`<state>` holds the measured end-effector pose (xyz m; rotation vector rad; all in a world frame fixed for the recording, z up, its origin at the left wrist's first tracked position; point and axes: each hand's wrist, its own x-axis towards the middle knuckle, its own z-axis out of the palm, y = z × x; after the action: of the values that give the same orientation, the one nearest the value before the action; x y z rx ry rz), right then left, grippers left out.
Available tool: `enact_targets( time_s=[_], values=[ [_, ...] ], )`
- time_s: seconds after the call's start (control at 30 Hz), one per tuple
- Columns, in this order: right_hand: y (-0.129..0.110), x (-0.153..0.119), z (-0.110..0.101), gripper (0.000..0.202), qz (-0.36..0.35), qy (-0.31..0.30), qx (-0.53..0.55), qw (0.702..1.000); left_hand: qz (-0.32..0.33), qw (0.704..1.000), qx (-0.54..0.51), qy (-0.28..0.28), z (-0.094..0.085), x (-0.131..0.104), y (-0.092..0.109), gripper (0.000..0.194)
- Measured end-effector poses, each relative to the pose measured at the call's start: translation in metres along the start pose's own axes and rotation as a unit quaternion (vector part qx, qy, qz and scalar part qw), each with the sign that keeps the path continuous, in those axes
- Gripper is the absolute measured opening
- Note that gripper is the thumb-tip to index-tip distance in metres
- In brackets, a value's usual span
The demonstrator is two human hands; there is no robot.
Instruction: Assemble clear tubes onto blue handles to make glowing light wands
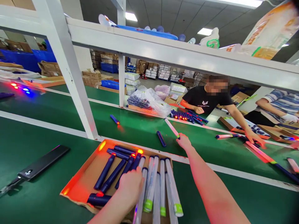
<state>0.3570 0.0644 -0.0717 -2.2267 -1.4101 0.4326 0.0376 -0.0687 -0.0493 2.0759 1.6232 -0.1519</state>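
Note:
My right hand (pixel 183 142) reaches over the green belt, fingers closed around the green-banded end of a clear tube (pixel 171 127) with a dark far tip. Low over a shallow cardboard tray (pixel 80 174), my left hand (pixel 131 184) is closed; its fingers hide whatever is in them. Just beyond that hand lie dark blue flashlight-like handles (pixel 105 172), some glowing red-orange at one end. To its right, several clear tubes (pixel 153 183) with green bands lie side by side, partly over the tray's near edge.
Two blue handles, one lit (pixel 114 119) and one unlit (pixel 161 138), lie on the belt. A black flat device (pixel 44 161) rests at left. A white frame post (pixel 67 68) and shelf beam (pixel 163 46) stand ahead. Across the belt, a co-worker (pixel 207 99) reaches toward lit sticks (pixel 259 151).

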Motion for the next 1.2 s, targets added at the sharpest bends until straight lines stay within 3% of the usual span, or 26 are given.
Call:
enact_targets(
  time_s=[0.1, 0.2, 0.27, 0.37, 0.43, 0.53, 0.63, 0.73, 0.8, 0.87, 0.9, 0.93, 1.03, 1.1, 1.13, 1.2],
  values=[
    [-0.010, 0.012, 0.030, 0.040, -0.012, -0.016, -0.002, 1.000, 0.012, 0.996, 0.037, -0.074, 0.010, -0.019, -0.008, 0.043],
    [-0.022, 0.006, 0.056, 0.039, -0.024, -0.056, 0.032, 0.998, 0.044, 0.993, 0.026, -0.106, 0.019, -0.018, -0.006, 0.055],
    [-0.026, 0.000, 0.060, 0.036, -0.017, -0.076, 0.072, 0.994, 0.051, 0.995, -0.011, -0.087, 0.028, -0.010, -0.009, 0.061],
    [-0.022, -0.024, 0.045, 0.035, -0.009, -0.096, 0.165, 0.982, 0.042, 0.995, -0.081, -0.033, 0.036, 0.000, -0.017, 0.061],
    [-0.014, -0.056, 0.026, 0.038, -0.014, -0.115, 0.247, 0.962, 0.037, 0.996, -0.083, -0.018, 0.034, 0.000, -0.017, 0.050],
    [0.001, -0.124, -0.001, 0.043, -0.025, -0.147, 0.370, 0.917, 0.023, 1.000, -0.001, -0.019, 0.025, -0.010, -0.004, 0.035],
    [0.012, -0.196, -0.019, 0.047, -0.012, -0.165, 0.458, 0.874, 0.016, 0.998, 0.055, -0.034, 0.023, -0.026, 0.009, 0.037],
    [0.015, -0.256, -0.023, 0.041, 0.028, -0.170, 0.523, 0.834, 0.042, 0.994, 0.073, -0.063, 0.026, -0.036, 0.002, 0.046],
    [0.009, -0.286, -0.021, 0.037, 0.052, -0.180, 0.561, 0.806, 0.063, 0.996, 0.035, -0.044, 0.021, -0.035, -0.012, 0.043],
    [-0.001, -0.308, -0.017, 0.039, 0.064, -0.202, 0.589, 0.780, 0.082, 0.987, -0.139, 0.020, 0.009, -0.027, -0.020, 0.040],
    [-0.007, -0.316, -0.016, 0.040, 0.066, -0.216, 0.602, 0.766, 0.081, 0.957, -0.276, 0.049, 0.000, -0.023, -0.020, 0.037],
    [-0.014, -0.324, -0.015, 0.040, 0.065, -0.233, 0.614, 0.751, 0.071, 0.900, -0.426, 0.065, -0.009, -0.019, -0.016, 0.033],
    [-0.031, -0.344, -0.012, 0.041, 0.053, -0.268, 0.626, 0.730, 0.030, 0.644, -0.764, 0.011, -0.032, -0.010, 0.012, 0.016],
    [-0.038, -0.353, -0.008, 0.050, 0.040, -0.256, 0.612, 0.747, 0.030, 0.518, -0.854, -0.034, -0.041, -0.008, 0.031, 0.015],
    [-0.041, -0.356, -0.005, 0.055, 0.037, -0.243, 0.598, 0.763, 0.033, 0.478, -0.877, -0.043, -0.042, -0.007, 0.038, 0.018],
    [-0.043, -0.358, 0.003, 0.064, 0.044, -0.198, 0.561, 0.803, 0.044, 0.431, -0.900, -0.046, -0.042, -0.007, 0.045, 0.024]
  ],
)
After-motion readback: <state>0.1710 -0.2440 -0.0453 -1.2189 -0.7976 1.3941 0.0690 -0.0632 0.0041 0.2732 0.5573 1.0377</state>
